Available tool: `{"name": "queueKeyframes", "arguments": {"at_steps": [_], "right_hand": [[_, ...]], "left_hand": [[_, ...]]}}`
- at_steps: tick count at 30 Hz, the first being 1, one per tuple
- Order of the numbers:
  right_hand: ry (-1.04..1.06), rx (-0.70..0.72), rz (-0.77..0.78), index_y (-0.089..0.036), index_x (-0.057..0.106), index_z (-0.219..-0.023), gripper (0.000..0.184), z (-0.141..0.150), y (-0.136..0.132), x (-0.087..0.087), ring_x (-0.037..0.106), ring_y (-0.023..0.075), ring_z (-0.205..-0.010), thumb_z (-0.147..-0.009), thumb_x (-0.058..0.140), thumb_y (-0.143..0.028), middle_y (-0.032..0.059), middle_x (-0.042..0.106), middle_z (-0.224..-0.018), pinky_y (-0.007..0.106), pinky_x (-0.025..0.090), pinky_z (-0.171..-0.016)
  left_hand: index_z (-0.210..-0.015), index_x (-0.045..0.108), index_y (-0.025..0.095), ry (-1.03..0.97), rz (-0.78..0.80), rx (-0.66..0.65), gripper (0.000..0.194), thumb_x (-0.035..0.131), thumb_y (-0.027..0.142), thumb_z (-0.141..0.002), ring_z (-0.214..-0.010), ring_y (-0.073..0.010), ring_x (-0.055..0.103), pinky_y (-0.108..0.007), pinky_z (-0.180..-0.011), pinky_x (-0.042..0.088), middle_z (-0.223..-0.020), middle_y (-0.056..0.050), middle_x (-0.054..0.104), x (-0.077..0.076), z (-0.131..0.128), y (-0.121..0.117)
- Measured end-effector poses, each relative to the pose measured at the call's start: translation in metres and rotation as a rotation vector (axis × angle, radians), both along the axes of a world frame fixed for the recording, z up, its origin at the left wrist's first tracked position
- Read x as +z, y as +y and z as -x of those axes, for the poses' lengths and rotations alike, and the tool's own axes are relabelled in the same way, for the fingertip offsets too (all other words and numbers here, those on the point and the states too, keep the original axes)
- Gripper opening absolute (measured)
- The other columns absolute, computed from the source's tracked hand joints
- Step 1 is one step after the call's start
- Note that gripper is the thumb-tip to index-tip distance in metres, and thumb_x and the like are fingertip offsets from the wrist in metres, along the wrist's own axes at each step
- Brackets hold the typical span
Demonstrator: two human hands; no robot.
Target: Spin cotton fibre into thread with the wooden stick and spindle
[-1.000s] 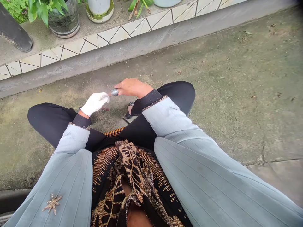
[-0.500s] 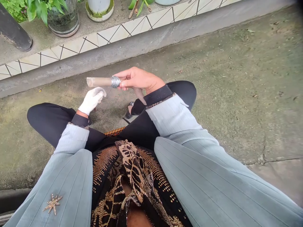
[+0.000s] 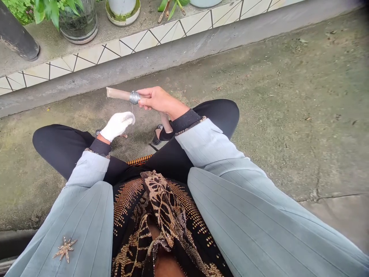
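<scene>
Bare, my right hand (image 3: 157, 99) is closed around a pale beige tube-like stick (image 3: 118, 94). Silver wire (image 3: 134, 97) is wound in a thick coil about the stick, just beyond my fingertips. Another beige length (image 3: 165, 123) slants down below my right wrist; whether it joins the stick is hidden by the hand. My left hand (image 3: 118, 125), in a white glove, is closed just below the coil. A thin strand runs from the coil down to its fingers, which pinch it.
My bent knees in black trousers (image 3: 213, 115) flank the hands above a concrete floor (image 3: 282, 115). Ahead runs a low tiled ledge (image 3: 144, 40) bearing a glass jar with a plant (image 3: 79, 25), a white pot (image 3: 122, 9) and a dark pipe (image 3: 17, 32).
My right hand has moved slightly left, and the stick's far end has tipped up. My gloved left hand has shifted right and a little down, and the strand now shows between it and the coil.
</scene>
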State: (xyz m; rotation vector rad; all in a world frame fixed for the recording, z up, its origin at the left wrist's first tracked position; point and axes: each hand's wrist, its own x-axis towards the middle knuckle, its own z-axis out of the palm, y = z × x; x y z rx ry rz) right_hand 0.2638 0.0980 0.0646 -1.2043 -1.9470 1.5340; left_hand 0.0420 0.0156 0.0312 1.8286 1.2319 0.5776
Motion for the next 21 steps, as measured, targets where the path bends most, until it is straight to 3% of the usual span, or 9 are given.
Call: {"name": "queueKeyframes", "arguments": {"at_steps": [2,6,8,10,13,16,18,21], "right_hand": [[-0.145,0.012,-0.099,-0.014,0.072,-0.137,0.039,0.001,-0.001,0.003,0.062,0.0149,-0.075,-0.103,0.069,-0.032,0.0029,0.072,-0.085,0.026,0.051,-0.071],[-0.601,0.037,-0.361,-0.018,0.072,-0.145,0.044,0.001,-0.003,0.013,0.069,0.0281,-0.107,-0.104,0.063,-0.029,0.0115,0.079,-0.119,0.036,0.05,-0.089],[-0.796,0.152,-0.376,-0.021,0.074,-0.145,0.045,0.0,-0.003,0.016,0.069,0.0309,-0.113,-0.102,0.064,-0.028,0.0124,0.078,-0.126,0.038,0.048,-0.09],[-0.883,0.37,-0.265,-0.024,0.078,-0.141,0.043,-0.001,-0.004,0.02,0.07,0.0283,-0.109,-0.1,0.066,-0.025,0.0094,0.08,-0.123,0.036,0.047,-0.087],[-0.81,0.666,-0.001,-0.024,0.081,-0.139,0.044,-0.003,-0.004,0.028,0.071,0.0212,-0.095,-0.096,0.071,-0.021,0.004,0.083,-0.11,0.032,0.047,-0.083],[-0.61,0.787,0.177,-0.022,0.079,-0.142,0.047,-0.011,-0.003,0.035,0.069,0.0165,-0.083,-0.095,0.075,-0.028,0.0019,0.083,-0.101,0.031,0.049,-0.082],[-0.423,0.759,0.201,-0.022,0.078,-0.143,0.051,-0.018,0.0,0.036,0.067,0.0149,-0.08,-0.094,0.078,-0.035,0.0007,0.082,-0.099,0.03,0.05,-0.081],[-0.105,0.554,0.164,-0.02,0.077,-0.142,0.054,-0.028,0.006,0.031,0.063,0.0129,-0.076,-0.092,0.08,-0.04,0.0005,0.079,-0.094,0.027,0.051,-0.076]], "left_hand": [[-0.086,0.07,0.018,0.053,-0.027,0.02,0.028,0.05,0.036,-0.094,-0.076,-0.0203,0.061,-0.035,-0.081,0.051,-0.081,-0.005,0.072,-0.002,-0.001,0.0],[-0.087,0.072,0.018,0.146,-0.064,-0.028,0.034,0.046,0.039,-0.097,-0.078,-0.0216,0.063,-0.034,-0.08,0.05,-0.084,-0.007,0.074,-0.007,-0.003,0.0],[-0.088,0.072,0.019,0.202,-0.068,-0.067,0.033,0.048,0.039,-0.095,-0.078,-0.0221,0.064,-0.034,-0.079,0.05,-0.084,-0.007,0.074,-0.008,-0.003,0.0],[-0.089,0.073,0.019,0.252,-0.076,-0.063,0.031,0.049,0.038,-0.093,-0.077,-0.0225,0.065,-0.035,-0.078,0.049,-0.084,-0.007,0.074,-0.006,-0.002,0.0],[-0.087,0.073,0.019,0.24,-0.081,-0.04,0.029,0.051,0.038,-0.091,-0.079,-0.0227,0.066,-0.035,-0.079,0.05,-0.083,-0.007,0.074,0.003,0.0,0.0],[-0.087,0.071,0.018,0.084,-0.027,-0.014,0.027,0.053,0.038,-0.091,-0.08,-0.0208,0.066,-0.034,-0.08,0.053,-0.084,-0.006,0.074,0.01,0.001,0.0],[-0.088,0.07,0.018,-0.034,0.013,0.064,0.024,0.055,0.036,-0.091,-0.079,-0.019,0.065,-0.032,-0.079,0.054,-0.085,-0.005,0.074,0.009,0.001,0.002],[-0.086,0.067,0.019,-0.149,0.062,0.246,0.017,0.059,0.033,-0.091,-0.07,-0.0157,0.059,-0.028,-0.069,0.051,-0.075,-0.002,0.067,0.002,0.001,0.004]]}}
